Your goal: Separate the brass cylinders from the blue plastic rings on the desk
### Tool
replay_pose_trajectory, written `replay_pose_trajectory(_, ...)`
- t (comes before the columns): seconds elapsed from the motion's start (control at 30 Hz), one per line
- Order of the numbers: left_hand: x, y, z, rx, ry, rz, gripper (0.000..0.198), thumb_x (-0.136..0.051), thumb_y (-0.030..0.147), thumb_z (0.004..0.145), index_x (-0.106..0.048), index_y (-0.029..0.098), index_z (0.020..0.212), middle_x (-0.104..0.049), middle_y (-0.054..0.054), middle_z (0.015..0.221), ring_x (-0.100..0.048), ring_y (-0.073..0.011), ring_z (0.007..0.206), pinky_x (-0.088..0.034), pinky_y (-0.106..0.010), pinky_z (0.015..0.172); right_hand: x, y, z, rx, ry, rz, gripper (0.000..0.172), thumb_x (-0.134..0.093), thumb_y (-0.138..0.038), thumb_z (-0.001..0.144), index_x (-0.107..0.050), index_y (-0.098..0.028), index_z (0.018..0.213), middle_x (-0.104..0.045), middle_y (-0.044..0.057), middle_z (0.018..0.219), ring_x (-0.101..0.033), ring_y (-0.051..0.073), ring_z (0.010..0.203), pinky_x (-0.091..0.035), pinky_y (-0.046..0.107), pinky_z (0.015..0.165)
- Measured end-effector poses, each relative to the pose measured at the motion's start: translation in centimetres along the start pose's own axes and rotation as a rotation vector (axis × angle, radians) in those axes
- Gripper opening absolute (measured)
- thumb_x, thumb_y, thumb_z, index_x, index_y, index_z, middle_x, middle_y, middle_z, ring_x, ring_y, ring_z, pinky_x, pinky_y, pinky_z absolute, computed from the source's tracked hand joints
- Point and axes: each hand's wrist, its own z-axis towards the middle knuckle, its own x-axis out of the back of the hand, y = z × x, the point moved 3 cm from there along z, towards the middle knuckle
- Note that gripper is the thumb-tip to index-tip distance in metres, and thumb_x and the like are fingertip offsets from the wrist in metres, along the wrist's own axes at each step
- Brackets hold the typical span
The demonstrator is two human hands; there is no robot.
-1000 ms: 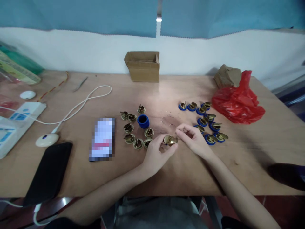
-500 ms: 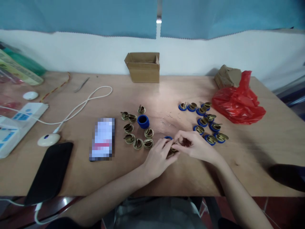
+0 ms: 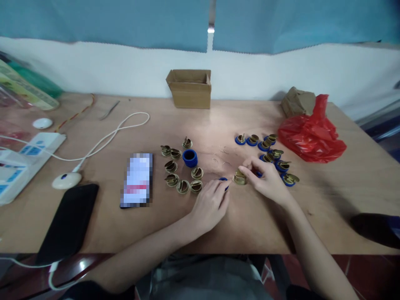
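- Clock directions are taken from the hands, with 12 pointing to the wall behind the bench [image 3: 328, 191].
- The hands are close together but apart. The right hand [image 3: 266, 178] pinches 1 brass piece [image 3: 240, 178] between thumb and fingertips, low over the bench.
- The left hand [image 3: 210, 203] lies at 9 o'clock of that piece, its forefinger reaching up to or nearly to it. A blue ring [image 3: 223, 178] shows around that finger; whether the hand grips the ring or only covers it, I cannot tell.
- Judging by how things lie, work looks roughly half done. The brass pieces in blue rings [image 3: 252, 140] at 2 o'clock seem finished; the bare brass pieces [image 3: 183, 186] between 9 and 10 o'clock seem left over, and the 1 in the right hand, showing no ring, looks unfinished.
- Ringed pieces: 8 can be counted, with more blue showing behind the right hand, so possibly more.
- Bare pieces on the bench: 8, in a loose loop.
- Stack of blue rings [image 3: 190, 162]: 1, at 10 o'clock; its layers are too blurred to number.
- Thin curved slivers [image 3: 225, 163]: a few, between 11 and 12 o'clock, too fine to count.
- Also present: 1 cardboard box [image 3: 191, 96] at 11 o'clock, 1 red bag [image 3: 309, 142] at 2 and 2 phones [image 3: 67, 225] around 9.
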Motion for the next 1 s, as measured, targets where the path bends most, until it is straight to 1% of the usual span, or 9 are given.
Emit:
replay_pose_trajectory(0.17, -0.4, -0.1, -0.1, -0.03, -0.011, 0.023, 0.025, -0.047, 0.01, 0.095, -0.063, 0.015, 0.113, -0.072, -0.011, 0.103, -0.066, -0.0257, 0.095, -0.056, -0.043, 0.086, -1.3, 0.2, 0.3, -0.051, 0.238, 0.036, 0.028, -0.06, -0.041, 0.097, -0.056, -0.021, 0.077, -0.054, -0.003, 0.063, -0.048, 0.013, 0.054, -0.037, 0.026, 0.053)
replay_pose_trajectory(0.23, -0.6, -0.1, -0.1, -0.05, -0.033, 0.048, 0.026, -0.047, 0.009, 0.094, -0.064, 0.016, 0.112, -0.072, -0.01, 0.102, -0.065, -0.0259, 0.094, -0.055, -0.043, 0.086, -1.7, 0.2, 0.8, -0.061, 0.271, 0.018, 0.029, -0.06, -0.042, 0.096, -0.057, -0.021, 0.076, -0.055, -0.003, 0.059, -0.047, 0.013, 0.051, -0.037, 0.026, 0.052)
replay_pose_trajectory(0.37, -0.9, -0.1, -0.3, -0.103, -0.071, 0.061, 0.026, -0.049, 0.01, 0.093, -0.065, 0.017, 0.112, -0.071, -0.009, 0.1, -0.063, -0.0259, 0.094, -0.053, -0.042, 0.087, -2.7, -0.6, 3.5, 0.071, 0.142, -0.148, 0.03, -0.062, -0.038, 0.096, -0.055, -0.021, 0.071, -0.058, -0.002, 0.057, -0.05, 0.012, 0.05, -0.036, 0.026, 0.053)
replay_pose_trajectory(0.43, -1.0, -0.1, -0.4, -0.119, -0.084, 0.049, 0.025, -0.049, 0.009, 0.094, -0.065, 0.016, 0.111, -0.071, -0.009, 0.099, -0.063, -0.0254, 0.094, -0.053, -0.041, 0.086, -3.4, -1.0, 5.5, 0.13, 0.081, -0.239, 0.024, -0.062, -0.033, 0.096, -0.058, -0.02, 0.076, -0.064, 0.001, 0.064, -0.055, 0.014, 0.055, -0.036, 0.027, 0.057)
replay_pose_trajectory(0.5, -1.1, -0.2, -0.4, -0.13, -0.088, 0.041, 0.024, -0.049, 0.009, 0.094, -0.066, 0.016, 0.11, -0.071, -0.008, 0.098, -0.062, -0.0251, 0.094, -0.053, -0.04, 0.086, -4.4, -1.1, 7.9, 0.128, 0.035, -0.328, 0.016, -0.06, -0.029, 0.097, -0.061, -0.019, 0.084, -0.068, 0.003, 0.07, -0.059, 0.017, 0.06, -0.035, 0.028, 0.059)
replay_pose_trajectory(0.67, -1.2, -0.5, -0.1, -0.171, -0.059, 0.043, 0.023, -0.05, 0.01, 0.094, -0.066, 0.016, 0.108, -0.071, -0.007, 0.095, -0.062, -0.0242, 0.092, -0.053, -0.039, 0.085, -7.5, -1.7, 12.7, 0.129, -0.047, -0.429, 0.018, -0.054, -0.027, 0.101, -0.062, -0.018, 0.088, -0.071, 0.006, 0.078, -0.06, 0.019, 0.07, -0.036, 0.028, 0.063)
replay_pose_trajectory(0.83, -0.9, -0.8, 0.3, -0.193, -0.029, 0.079, 0.019, -0.049, 0.011, 0.093, -0.066, 0.017, 0.101, -0.07, -0.006, 0.087, -0.063, -0.0236, 0.085, -0.053, -0.038, 0.079, -9.2, -2.0, 13.8, 0.15, -0.06, -0.456, 0.015, -0.055, -0.025, 0.1, -0.062, -0.018, 0.089, -0.072, 0.007, 0.084, -0.06, 0.02, 0.073, -0.037, 0.029, 0.066)
replay_pose_trajectory(0.9, -0.7, -0.6, 0.3, -0.2, -0.012, 0.082, 0.018, -0.049, 0.011, 0.093, -0.066, 0.017, 0.099, -0.07, -0.006, 0.084, -0.064, -0.0235, 0.083, -0.053, -0.037, 0.077, -9.0, -1.9, 13.5, 0.159, -0.066, -0.463, 0.015, -0.055, -0.027, 0.1, -0.063, -0.018, 0.09, -0.072, 0.007, 0.086, -0.061, 0.02, 0.075, -0.037, 0.028, 0.067)
replay_pose_trajectory(1.0, -0.4, -0.3, 0.4, -0.213, 0.027, 0.061, 0.017, -0.049, 0.012, 0.094, -0.065, 0.016, 0.098, -0.07, -0.006, 0.083, -0.065, -0.0231, 0.08, -0.054, -0.037, 0.075, -8.0, -1.7, 12.5, 0.162, -0.057, -0.465, 0.02, -0.052, -0.03, 0.102, -0.063, -0.018, 0.092, -0.073, 0.008, 0.088, -0.062, 0.019, 0.074, -0.037, 0.028, 0.065)
